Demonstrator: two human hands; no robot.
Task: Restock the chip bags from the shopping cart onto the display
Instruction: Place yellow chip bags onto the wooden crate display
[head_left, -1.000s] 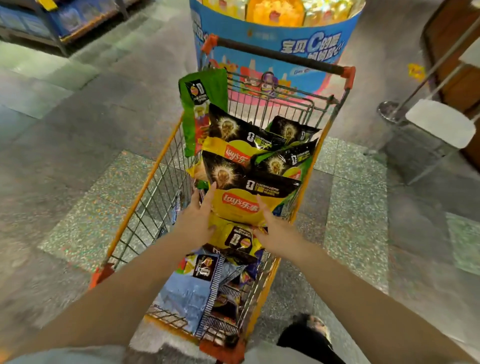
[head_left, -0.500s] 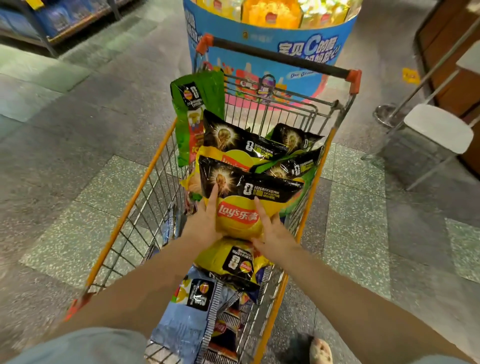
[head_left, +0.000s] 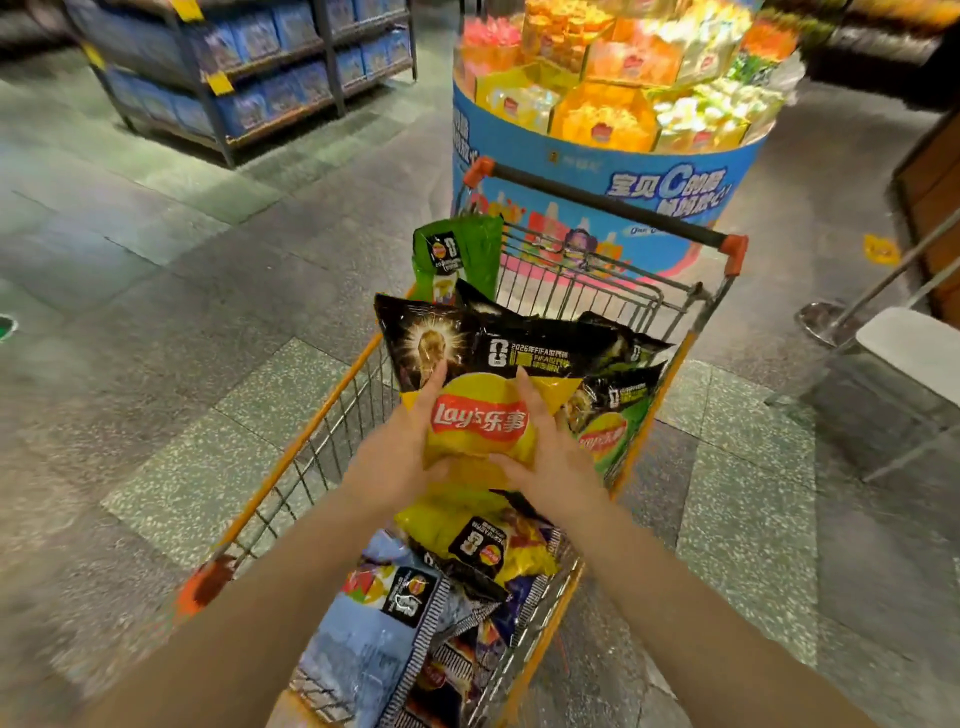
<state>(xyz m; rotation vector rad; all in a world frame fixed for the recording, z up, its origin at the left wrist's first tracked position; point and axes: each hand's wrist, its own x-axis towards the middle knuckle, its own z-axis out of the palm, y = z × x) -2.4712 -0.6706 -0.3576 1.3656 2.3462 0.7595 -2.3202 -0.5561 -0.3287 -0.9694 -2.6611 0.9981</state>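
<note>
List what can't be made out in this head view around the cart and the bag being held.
- Cart bottom: hidden by piled chip bags; shopping cart.
- Underside of the yellow chip bag: covered by the left hand and right hand.
- Round display products: overexposed, labels unreadable.
- Shelf goods: blurred, too small.
- Cart's near end: cut off by the frame's bottom edge.

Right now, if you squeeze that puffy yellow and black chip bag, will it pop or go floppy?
The puffy yellow and black chip bag looks air-filled, so it probably springs back rather than flopping. The left hand and right hand grip it from both sides, hinting it is light. Its glossy film may be slippery, and hard squeezing would likely crush the chips.
</note>
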